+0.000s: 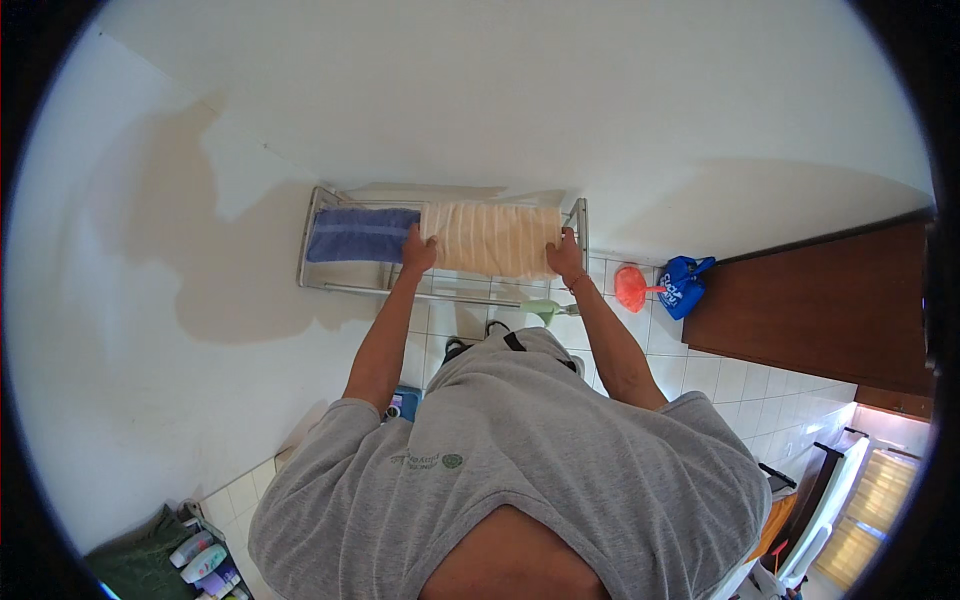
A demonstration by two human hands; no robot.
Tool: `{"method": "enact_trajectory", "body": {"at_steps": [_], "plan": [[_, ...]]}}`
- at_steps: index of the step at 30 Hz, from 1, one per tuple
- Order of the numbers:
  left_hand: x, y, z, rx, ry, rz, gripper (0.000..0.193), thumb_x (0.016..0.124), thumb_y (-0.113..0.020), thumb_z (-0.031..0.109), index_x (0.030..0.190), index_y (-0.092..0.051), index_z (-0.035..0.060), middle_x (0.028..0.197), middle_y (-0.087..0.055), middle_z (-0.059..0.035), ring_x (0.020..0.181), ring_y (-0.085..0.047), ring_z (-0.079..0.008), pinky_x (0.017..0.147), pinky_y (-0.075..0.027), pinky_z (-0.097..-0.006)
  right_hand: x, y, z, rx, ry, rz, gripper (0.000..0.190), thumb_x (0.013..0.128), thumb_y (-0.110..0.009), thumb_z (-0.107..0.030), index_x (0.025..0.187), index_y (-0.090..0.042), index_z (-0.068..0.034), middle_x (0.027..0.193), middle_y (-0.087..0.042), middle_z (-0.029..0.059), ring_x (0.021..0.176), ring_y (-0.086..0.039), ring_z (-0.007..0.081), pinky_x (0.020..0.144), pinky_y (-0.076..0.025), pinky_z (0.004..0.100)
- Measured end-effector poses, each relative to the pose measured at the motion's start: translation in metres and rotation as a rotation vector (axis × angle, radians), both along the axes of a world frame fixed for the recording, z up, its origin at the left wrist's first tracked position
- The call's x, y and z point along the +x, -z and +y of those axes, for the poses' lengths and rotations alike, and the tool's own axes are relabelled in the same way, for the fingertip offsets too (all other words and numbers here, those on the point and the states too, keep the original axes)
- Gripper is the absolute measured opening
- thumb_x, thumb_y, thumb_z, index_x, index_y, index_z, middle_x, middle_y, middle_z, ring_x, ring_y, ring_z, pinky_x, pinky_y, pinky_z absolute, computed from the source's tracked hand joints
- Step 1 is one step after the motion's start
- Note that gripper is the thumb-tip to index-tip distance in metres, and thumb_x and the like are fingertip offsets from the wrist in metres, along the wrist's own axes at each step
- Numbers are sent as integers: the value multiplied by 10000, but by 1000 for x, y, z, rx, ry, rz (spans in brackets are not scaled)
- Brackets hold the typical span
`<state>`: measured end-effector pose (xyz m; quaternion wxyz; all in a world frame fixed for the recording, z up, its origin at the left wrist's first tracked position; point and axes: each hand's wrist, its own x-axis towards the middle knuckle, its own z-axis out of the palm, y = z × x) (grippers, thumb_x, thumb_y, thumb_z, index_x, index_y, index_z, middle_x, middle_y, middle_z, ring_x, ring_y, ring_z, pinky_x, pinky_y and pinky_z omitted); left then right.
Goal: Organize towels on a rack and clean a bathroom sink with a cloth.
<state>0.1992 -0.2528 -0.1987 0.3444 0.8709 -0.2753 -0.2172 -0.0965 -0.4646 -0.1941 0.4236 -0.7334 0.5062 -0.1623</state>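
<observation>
Before me a metal drying rack (457,299) stands against the wall. A pale orange striped towel (491,236) spreads across its right part. My left hand (419,250) grips the towel's left edge, and my right hand (565,255) grips its right edge. Just left of my left hand, a folded blue towel (361,235) with a lighter band hangs on the rack. A light green cloth (541,308) hangs on the front bar near the right end. Whether the striped towel's back edge rests on a bar is hard to tell.
Right of the rack, a red plastic bag (630,289) and a blue bag (681,289) bearing writing sit on the tiled floor (667,334). A brown wooden door (810,307) stands beyond them. Bottles (204,562) are at lower left, near a dark green cloth (142,559).
</observation>
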Motion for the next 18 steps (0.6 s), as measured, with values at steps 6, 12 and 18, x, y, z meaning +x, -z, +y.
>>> {"method": "enact_trajectory", "body": {"at_steps": [6, 12, 18], "plan": [[-16, -24, -12, 68, 24, -162, 491, 881, -706, 236, 1264, -550, -28, 1256, -619, -275, 1155, -595, -456, 967, -469, -509, -12, 10, -3, 7, 25, 30, 504, 857, -684, -127, 1301, -477, -6, 1108, -689, 250, 1029, -679, 413, 886, -542, 469], [-24, -30, 19, -36, -50, -431, 344, 855, -715, 201, 1134, -646, 12, 1132, -670, -207, 993, -638, -411, 897, -494, -498, -14, -15, 9, -257, -33, -97, 515, 839, -672, -87, 1309, -496, 24, 1183, -627, 273, 1122, -608, 434, 975, -488, 491], [-75, -60, 78, -188, -147, -354, 339, 842, -715, 145, 1157, -655, 35, 1031, -685, -162, 908, -646, -331, 858, -514, -447, -26, -52, 40, -381, -122, -195, 414, 858, -654, -50, 1256, -553, 2, 1187, -616, 204, 1168, -565, 369, 977, -477, 453]]}}
